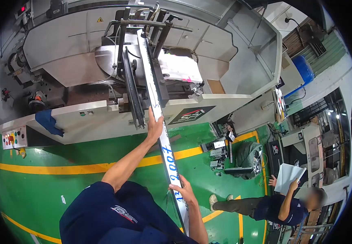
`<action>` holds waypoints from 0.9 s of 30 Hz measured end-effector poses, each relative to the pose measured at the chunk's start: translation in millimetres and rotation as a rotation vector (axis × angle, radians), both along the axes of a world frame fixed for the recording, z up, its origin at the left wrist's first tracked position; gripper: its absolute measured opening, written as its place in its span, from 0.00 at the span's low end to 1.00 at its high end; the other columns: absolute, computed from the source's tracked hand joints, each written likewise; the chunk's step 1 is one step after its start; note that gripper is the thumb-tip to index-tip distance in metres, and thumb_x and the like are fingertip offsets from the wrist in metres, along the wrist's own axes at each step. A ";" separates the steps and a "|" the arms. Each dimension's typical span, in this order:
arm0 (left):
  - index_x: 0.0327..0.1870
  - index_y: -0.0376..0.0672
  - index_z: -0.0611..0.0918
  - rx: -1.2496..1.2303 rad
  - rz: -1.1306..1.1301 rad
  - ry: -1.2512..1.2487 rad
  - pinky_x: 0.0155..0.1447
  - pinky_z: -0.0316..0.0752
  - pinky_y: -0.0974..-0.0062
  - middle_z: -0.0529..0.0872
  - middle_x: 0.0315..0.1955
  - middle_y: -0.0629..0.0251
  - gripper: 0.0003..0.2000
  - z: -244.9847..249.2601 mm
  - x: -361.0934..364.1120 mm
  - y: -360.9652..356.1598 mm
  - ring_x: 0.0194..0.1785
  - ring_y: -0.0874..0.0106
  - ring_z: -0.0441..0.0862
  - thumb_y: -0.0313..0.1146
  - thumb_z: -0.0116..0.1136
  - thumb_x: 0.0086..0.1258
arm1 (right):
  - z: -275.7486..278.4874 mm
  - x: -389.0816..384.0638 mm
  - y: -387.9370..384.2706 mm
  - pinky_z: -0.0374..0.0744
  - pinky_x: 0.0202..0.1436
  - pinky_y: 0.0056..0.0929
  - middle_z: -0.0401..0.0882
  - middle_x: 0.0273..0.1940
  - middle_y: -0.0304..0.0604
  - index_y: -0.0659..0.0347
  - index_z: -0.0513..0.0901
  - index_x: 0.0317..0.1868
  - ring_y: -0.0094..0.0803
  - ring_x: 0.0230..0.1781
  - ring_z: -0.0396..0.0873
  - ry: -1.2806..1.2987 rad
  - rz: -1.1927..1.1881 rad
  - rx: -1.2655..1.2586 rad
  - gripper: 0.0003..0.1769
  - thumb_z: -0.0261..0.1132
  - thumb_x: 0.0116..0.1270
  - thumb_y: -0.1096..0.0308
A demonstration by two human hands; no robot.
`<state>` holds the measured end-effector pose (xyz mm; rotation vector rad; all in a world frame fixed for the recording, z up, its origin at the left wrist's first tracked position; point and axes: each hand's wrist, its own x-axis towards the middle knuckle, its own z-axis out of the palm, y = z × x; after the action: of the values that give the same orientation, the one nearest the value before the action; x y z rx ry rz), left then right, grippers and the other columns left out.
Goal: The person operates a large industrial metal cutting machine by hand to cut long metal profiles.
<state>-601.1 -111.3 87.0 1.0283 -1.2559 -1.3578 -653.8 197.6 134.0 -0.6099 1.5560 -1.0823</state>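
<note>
A long, straight bar [165, 152] with a white face, dark edges and blue handwritten digits runs from the machine down toward my body. My left hand [155, 127] is closed on it just outside the machine's front panel. Lower down, my right hand [184, 190] grips the same bar near the written digits, thumb across the face. The bar's far end lies between the dark upright posts of the machine's fixture [162, 40]. Alongside it on the left sits a black rail [133, 89]. My body hides part of the bar's near end.
A white sheet [180, 67] lies inside the large machine [115, 118]. A blue cloth [49, 122] hangs over its front edge above a button panel [15, 138]. Metal parts [218, 154] and a grey-covered object [249, 160] stand on the green floor. Another person [279, 207] holds papers at right.
</note>
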 end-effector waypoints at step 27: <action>0.80 0.34 0.48 -0.047 0.035 -0.052 0.60 0.74 0.59 0.82 0.54 0.41 0.39 2.8 1.4 11.3 0.53 0.52 0.83 0.31 0.52 0.71 | 9.7 7.8 4.7 0.77 0.61 0.30 0.81 0.57 0.46 0.71 0.71 0.70 0.32 0.55 0.79 0.164 0.032 0.046 0.48 0.83 0.50 0.68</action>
<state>-599.7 -100.0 89.8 1.0545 -1.2962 -1.2761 -646.1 202.4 143.7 -0.7042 1.7015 -0.9895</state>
